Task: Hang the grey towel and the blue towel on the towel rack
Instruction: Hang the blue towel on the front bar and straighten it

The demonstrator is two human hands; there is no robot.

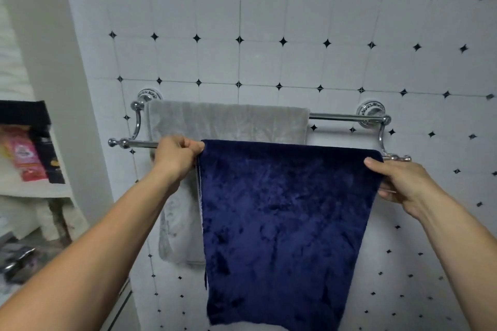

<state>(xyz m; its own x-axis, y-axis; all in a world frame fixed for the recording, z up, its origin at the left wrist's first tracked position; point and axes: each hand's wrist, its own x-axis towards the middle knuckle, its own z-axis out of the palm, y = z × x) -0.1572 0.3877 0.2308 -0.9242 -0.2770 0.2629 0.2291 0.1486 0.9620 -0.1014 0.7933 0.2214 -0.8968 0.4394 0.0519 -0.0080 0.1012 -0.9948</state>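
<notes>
Left hand (178, 154) and right hand (398, 183) pinch plush navy-blue towel (285, 223) edges, spreading it over chrome double-bar rack (347, 116); folded grey towel (228, 122) behind.

Both bare forearms reach up and forward from the lower corners, the left from 7 o'clock, the right from 4 o'clock. The left hand (176, 154) is curled into a tight pinch, thumb against fingers. The right hand (398, 183) is clamped too, thumb on top pointing toward 10 o'clock, fingers tucked beneath.

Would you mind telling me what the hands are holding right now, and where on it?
Both hold the dark blue plush towel draped over the front chrome rail: left hand pinches its top left corner, right hand grips its upper right edge.
</notes>
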